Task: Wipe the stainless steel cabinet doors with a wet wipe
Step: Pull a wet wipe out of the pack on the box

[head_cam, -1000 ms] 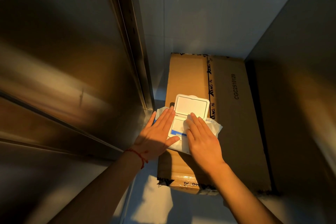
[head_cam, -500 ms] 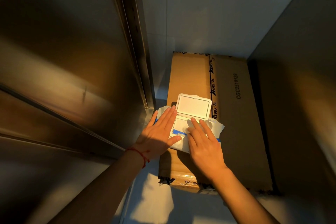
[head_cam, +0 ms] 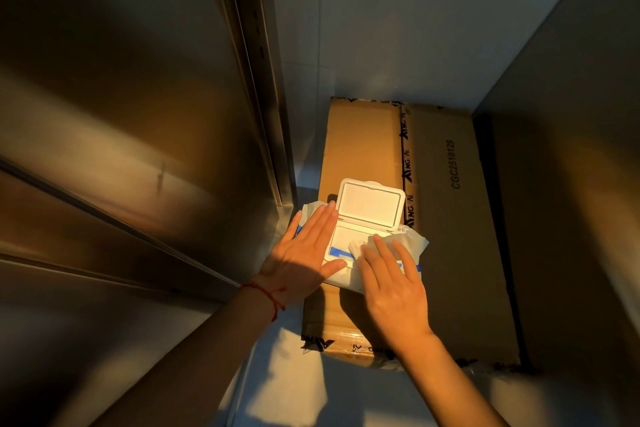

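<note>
A white wet wipe pack (head_cam: pixel 341 239) lies on a cardboard box, its lid (head_cam: pixel 370 204) flipped open. My left hand (head_cam: pixel 304 260) presses flat on the pack's left side, fingers straight. My right hand (head_cam: pixel 391 284) is at the opening, and its thumb and forefinger pinch the tip of a white wet wipe (head_cam: pixel 356 247) that sticks up out of the pack. The stainless steel cabinet doors (head_cam: pixel 121 121) fill the left of the view, close beside my left arm.
The cardboard box (head_cam: pixel 453 236) sits on a pale floor (head_cam: pixel 304 378) in a narrow gap. A dark steel panel (head_cam: pixel 575 184) bounds the right side and a grey wall (head_cam: pixel 398 28) the back. The door frame edge (head_cam: pixel 266 121) runs down to the pack.
My right hand has drawn back slightly from the opening, and a tip of wipe now stands out of the pack. My left hand has stayed pressed on the pack.
</note>
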Available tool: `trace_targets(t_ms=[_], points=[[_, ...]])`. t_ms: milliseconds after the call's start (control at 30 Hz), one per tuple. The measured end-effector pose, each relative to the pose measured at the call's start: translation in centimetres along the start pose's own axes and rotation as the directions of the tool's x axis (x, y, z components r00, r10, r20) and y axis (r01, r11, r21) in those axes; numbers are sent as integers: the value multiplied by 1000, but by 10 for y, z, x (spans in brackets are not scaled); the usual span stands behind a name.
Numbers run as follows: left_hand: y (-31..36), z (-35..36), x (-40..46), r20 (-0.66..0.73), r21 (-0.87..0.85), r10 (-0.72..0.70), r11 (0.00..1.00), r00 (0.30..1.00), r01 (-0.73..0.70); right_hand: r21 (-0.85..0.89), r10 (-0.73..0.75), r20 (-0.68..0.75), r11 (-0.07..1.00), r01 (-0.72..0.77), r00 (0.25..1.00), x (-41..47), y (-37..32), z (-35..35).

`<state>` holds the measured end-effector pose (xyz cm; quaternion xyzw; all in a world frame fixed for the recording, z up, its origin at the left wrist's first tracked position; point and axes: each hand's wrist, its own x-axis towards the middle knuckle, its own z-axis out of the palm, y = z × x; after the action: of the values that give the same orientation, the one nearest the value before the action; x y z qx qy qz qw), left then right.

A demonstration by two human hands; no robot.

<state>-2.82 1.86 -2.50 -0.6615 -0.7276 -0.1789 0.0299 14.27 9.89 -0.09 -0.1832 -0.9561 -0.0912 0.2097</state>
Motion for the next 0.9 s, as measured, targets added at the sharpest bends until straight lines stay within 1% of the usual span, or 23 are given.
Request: trace_targets(t_ms=[133, 300, 633, 900], points=[[-1, 2, 0, -39, 37, 7, 999, 999, -6, 8, 49, -14, 999, -49, 999, 2, -7, 2], [-1, 5, -1, -87, 68, 32, 997, 996, -26, 29, 42, -9, 999, -42, 999, 9, -14, 1], [-1, 6, 0, -151, 102, 50, 994, 987, -35, 78, 68, -52, 995, -64, 996, 12, -15, 1], [-2, 9, -1, -171, 103, 61, 994, 983, -43, 112, 76, -22, 991, -73, 997, 14, -11, -1]])
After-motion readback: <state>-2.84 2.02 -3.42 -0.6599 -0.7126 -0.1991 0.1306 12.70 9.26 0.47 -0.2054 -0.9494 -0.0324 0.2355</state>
